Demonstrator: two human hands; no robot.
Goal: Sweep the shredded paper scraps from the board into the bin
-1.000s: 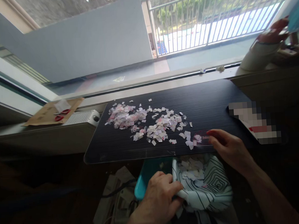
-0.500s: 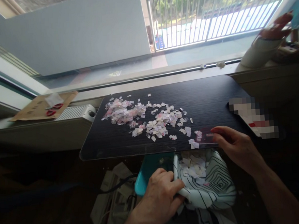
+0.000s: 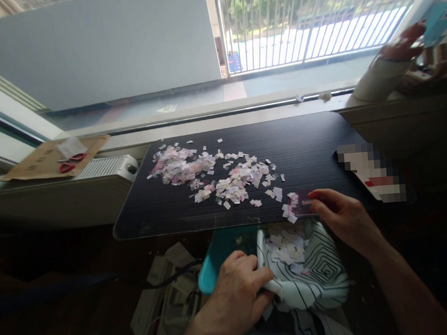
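My right hand point(image 3: 341, 215) pinches a see-through pinkish plastic card point(image 3: 303, 203), held low over the front edge of a black wood-grain tabletop point(image 3: 302, 141). A few paper scraps point(image 3: 290, 207) lie against the card's left end. Farther left, many small white and pink paper scraps point(image 3: 234, 182) are spread in loose heaps. Below the tabletop edge, my left hand point(image 3: 241, 283) is closed on the rim of a pale container with black line patterns point(image 3: 326, 275); whether it is a bag or a lined bin I cannot tell. Paper scraps lie inside it.
A turquoise bin point(image 3: 210, 270) stands left of the patterned container. A phone-like object point(image 3: 373, 175), partly blurred out, rests on the tabletop's right side. Red-handled scissors point(image 3: 67, 167) lie on a brown envelope point(image 3: 35, 160) on the sill. A white cup-like holder point(image 3: 380, 80) stands right.
My right hand and the card have shifted slightly left, and the scraps by the card sit closer together. My left hand keeps its hold on the rim. The view has moved a little.
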